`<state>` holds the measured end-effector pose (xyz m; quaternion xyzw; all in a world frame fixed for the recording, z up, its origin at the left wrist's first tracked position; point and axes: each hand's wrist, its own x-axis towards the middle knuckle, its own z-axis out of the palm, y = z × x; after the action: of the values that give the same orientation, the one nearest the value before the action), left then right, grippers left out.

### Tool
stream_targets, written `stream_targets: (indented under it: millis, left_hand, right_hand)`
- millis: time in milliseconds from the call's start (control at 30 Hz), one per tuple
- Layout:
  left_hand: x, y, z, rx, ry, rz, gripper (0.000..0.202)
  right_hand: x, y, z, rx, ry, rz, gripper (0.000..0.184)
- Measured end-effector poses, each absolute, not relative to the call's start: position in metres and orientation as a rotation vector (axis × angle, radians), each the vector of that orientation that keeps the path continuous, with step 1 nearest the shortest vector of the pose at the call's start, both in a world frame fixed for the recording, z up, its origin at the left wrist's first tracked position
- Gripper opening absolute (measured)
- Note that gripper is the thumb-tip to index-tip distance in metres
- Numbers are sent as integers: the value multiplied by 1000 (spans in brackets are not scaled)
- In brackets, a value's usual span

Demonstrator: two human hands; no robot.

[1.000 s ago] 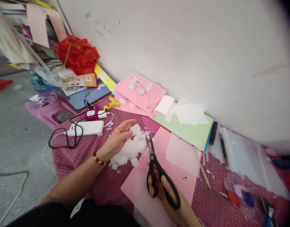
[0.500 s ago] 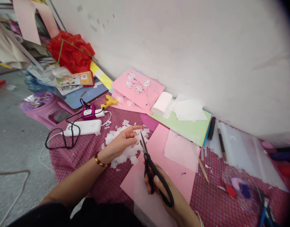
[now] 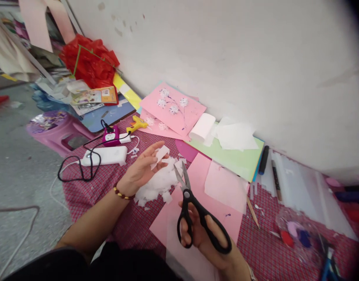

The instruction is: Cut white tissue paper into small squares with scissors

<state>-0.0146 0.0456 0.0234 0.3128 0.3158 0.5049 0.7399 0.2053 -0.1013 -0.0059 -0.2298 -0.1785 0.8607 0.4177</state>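
My left hand point(image 3: 143, 168), palm turned up, holds a small white paper piece point(image 3: 162, 153) between thumb and fingers. Below and beside it lies a heap of white paper scraps point(image 3: 159, 181) on the checked cloth. In my right hand point(image 3: 203, 234) are black-handled scissors point(image 3: 187, 195), with fingers and thumb through the loops. The blades stand apart, point away from me, and have nothing visible between them. Under the scissors is a pink sheet point(image 3: 229, 226), with a thin white paper square point(image 3: 223, 185) lying on it.
Pink cards with white paper blossoms point(image 3: 170, 111) lean near the wall, beside a white paper roll point(image 3: 202, 127). A yellow glue gun point(image 3: 137, 124), a power strip point(image 3: 105, 156) and its cables lie left. A pencil point(image 3: 252, 212) and black markers point(image 3: 263, 160) lie right.
My left hand has moved up and left, turning its palm up so that the paper piece shows. The scissor blades have opened wider, and my right hand has shifted slightly right.
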Motion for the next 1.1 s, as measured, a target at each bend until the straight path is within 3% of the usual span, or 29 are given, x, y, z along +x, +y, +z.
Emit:
stream_targets:
  millis: [300,600,833,1100]
  left_hand:
    - [-5,39,11,674,528,840,57]
    - [-8,48,10,920,849,1258,34]
    - [-9,40,9,1089,825,1145,54]
    - [-5,34,11,1189,810,922,53]
  right_hand:
    - [205,-103,-11,-552,-425,2283,61]
    - [206,-97,-6,-604,-368,2228,58]
    - [204,-103,-7,-734,-634,2070,49]
    - [206,-98,-6,-847,-1013,1875,50]
